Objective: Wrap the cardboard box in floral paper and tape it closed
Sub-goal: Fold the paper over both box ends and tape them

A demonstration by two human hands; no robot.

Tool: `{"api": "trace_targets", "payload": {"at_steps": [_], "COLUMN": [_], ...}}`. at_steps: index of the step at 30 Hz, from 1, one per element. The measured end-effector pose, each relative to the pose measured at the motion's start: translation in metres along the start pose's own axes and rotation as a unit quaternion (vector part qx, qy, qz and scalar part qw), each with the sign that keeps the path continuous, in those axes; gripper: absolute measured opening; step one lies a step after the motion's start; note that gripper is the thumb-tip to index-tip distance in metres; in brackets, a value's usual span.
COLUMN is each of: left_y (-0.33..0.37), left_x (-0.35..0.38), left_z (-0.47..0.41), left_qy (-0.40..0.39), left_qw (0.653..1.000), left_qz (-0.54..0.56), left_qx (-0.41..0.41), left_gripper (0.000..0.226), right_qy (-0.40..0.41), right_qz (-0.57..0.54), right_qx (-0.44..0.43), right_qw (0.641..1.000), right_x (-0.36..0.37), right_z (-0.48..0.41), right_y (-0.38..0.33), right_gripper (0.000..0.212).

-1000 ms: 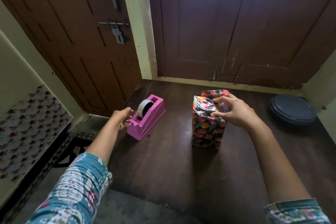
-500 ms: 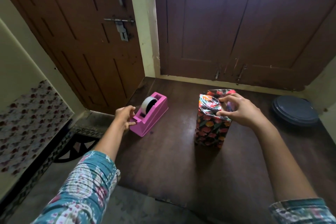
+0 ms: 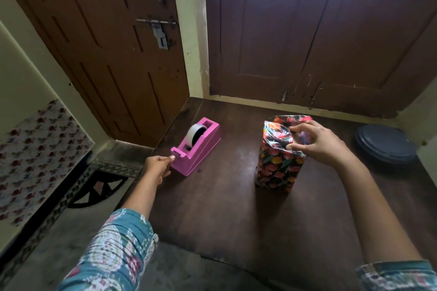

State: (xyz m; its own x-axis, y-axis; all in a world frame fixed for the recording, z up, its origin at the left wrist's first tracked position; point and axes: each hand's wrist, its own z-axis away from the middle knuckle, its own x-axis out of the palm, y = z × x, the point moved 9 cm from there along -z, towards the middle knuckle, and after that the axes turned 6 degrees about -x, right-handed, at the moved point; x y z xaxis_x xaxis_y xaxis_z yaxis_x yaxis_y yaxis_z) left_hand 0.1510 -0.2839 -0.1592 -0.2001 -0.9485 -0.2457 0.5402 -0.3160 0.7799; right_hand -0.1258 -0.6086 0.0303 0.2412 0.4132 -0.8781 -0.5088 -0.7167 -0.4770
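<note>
1. The box (image 3: 277, 168), wrapped in floral paper (image 3: 276, 133), stands upright on the counter (image 3: 224, 208), apart from the pink tape dispenser (image 3: 201, 149).
2. The right hand (image 3: 316, 143) pinches the folded paper atop the box.
3. The left hand (image 3: 157, 166), fingers curled, touches the dispenser's cutter end; whether it holds tape cannot be told.

One wide-angle view is taken from the person's head, aimed forward and down. The counter (image 3: 236, 215) is seen closely from above across the centre; the left hand (image 3: 157, 166) and right hand (image 3: 318, 145) are framed mid-height, doors (image 3: 307, 30) filling the upper frame.
</note>
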Motion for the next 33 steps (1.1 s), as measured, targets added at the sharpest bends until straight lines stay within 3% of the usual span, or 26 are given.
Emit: {"api": "trace_targets", "payload": {"at_steps": [3,7,13,23,26,30,33], "left_y": [0.010,0.035,0.049,0.064,0.060,0.047,0.056], "left_x": [0.000,-0.003,-0.003,0.003,0.003,0.001,0.001], "left_z": [0.001,0.014,0.021,0.039,0.041,0.039,0.049], "left_qy": [0.031,0.086,0.139,0.205,0.208,0.172,0.195], "left_qw": [0.995,0.956,0.908,0.851,0.857,0.898,0.887], "left_qz": [-0.093,-0.270,-0.386,-0.474,-0.466,-0.401,-0.412], "left_qx": [0.027,0.079,0.080,0.089,0.078,0.056,0.072], "left_gripper": [0.015,0.019,0.036,0.029,0.031,0.041,0.033], "right_qy": [-0.001,-0.002,-0.001,0.004,0.007,0.007,0.006], "right_qz": [-0.003,-0.007,-0.008,0.002,0.002,0.009,0.017], "right_qx": [0.001,0.004,0.006,-0.005,-0.005,-0.006,-0.007], "right_qw": [1.000,1.000,1.000,1.000,1.000,1.000,1.000], "right_x": [0.000,-0.001,-0.001,-0.005,-0.006,-0.006,-0.006], "right_z": [-0.001,-0.002,0.000,0.005,0.006,0.008,0.010], "right_y": [0.000,0.000,0.002,-0.006,-0.006,-0.005,-0.005], "right_gripper": [0.051,0.050,0.053,0.050,0.050,0.051,0.052]}}
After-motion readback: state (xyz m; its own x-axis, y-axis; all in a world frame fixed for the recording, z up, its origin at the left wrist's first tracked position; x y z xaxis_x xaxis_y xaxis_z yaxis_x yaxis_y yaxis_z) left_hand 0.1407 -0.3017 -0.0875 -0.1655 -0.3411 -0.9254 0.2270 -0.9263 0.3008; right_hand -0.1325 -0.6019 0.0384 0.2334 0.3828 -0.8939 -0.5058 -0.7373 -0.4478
